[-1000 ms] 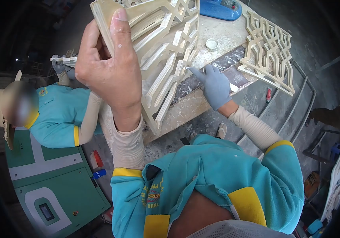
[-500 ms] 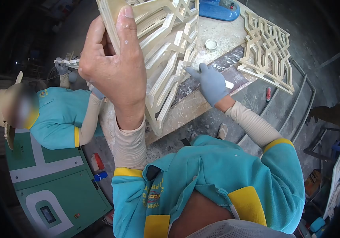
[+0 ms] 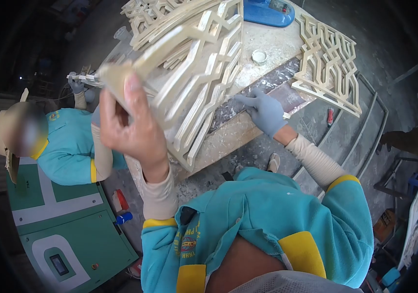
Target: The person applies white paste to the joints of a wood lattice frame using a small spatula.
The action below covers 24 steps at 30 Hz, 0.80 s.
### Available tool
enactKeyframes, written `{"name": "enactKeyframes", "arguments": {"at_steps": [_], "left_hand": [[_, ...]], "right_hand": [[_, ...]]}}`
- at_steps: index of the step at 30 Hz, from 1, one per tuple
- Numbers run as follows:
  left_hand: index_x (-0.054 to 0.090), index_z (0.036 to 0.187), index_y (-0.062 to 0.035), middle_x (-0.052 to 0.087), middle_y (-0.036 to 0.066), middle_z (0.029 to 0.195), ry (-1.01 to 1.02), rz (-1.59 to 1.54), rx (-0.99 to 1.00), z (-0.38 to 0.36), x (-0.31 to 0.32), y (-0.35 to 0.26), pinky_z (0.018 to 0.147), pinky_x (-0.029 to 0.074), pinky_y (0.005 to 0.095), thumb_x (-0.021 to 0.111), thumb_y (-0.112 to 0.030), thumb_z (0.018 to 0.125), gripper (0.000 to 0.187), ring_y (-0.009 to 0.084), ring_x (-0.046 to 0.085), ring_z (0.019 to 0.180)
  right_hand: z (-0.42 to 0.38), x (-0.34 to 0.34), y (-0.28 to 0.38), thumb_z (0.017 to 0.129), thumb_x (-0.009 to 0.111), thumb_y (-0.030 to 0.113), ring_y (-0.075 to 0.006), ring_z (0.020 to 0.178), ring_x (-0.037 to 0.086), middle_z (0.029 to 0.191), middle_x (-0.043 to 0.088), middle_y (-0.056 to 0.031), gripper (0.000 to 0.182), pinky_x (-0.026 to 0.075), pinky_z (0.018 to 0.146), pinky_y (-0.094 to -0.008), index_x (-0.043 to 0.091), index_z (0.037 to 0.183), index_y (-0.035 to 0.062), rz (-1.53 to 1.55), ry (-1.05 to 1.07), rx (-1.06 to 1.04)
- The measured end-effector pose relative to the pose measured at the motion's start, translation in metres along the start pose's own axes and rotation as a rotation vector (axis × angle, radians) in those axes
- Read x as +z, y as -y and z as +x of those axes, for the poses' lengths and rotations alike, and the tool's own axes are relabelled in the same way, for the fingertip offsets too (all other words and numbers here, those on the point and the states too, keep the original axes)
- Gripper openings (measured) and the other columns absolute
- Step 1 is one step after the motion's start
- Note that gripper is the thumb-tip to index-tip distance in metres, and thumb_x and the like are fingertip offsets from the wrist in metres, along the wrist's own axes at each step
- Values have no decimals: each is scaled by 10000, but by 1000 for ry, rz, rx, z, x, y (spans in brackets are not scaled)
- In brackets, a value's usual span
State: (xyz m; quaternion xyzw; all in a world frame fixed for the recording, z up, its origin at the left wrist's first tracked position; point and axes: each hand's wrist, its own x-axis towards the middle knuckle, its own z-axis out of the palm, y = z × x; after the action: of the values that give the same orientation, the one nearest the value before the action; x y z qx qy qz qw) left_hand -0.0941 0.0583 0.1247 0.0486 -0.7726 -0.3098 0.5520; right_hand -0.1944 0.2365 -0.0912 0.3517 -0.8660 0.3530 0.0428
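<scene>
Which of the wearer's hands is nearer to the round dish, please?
Right: the gloved right hand is below the round dish in the picture; the left hand, holding a lattice panel, is farther off, lower left.

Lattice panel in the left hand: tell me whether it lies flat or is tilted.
Tilted: the left hand holds the lattice panel by one corner, raised above the table.

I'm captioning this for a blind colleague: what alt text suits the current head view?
A bare left hand grips the corner of a pale lattice panel over a dusty workbench, while a gloved right hand extends a finger nearby. Another person in teal is at image left.
</scene>
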Motion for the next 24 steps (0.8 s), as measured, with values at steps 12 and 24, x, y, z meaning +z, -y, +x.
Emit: {"name": "enactKeyframes", "arguments": {"at_steps": [12,24], "left_hand": [[652,1056,109,688,121,916,-33,9,-175,-41,-28,-6,729,486,256,641,-92,921,242,126,607,792],[634,1094,77,659,109,973,116,12,-394,-109,-134,60,767,470,269,634,-187,946,303,141,600,841]], "right_hand": [[32,8,7,800,612,99,-266,765,604,893,544,-96,539,522,635,-368,588,1307,277,-383,-24,-49],[65,-80,24,940,579,172,-305,734,622,869,635,-134,226,490,669,-351,682,1130,106,332,-455,42]]}}
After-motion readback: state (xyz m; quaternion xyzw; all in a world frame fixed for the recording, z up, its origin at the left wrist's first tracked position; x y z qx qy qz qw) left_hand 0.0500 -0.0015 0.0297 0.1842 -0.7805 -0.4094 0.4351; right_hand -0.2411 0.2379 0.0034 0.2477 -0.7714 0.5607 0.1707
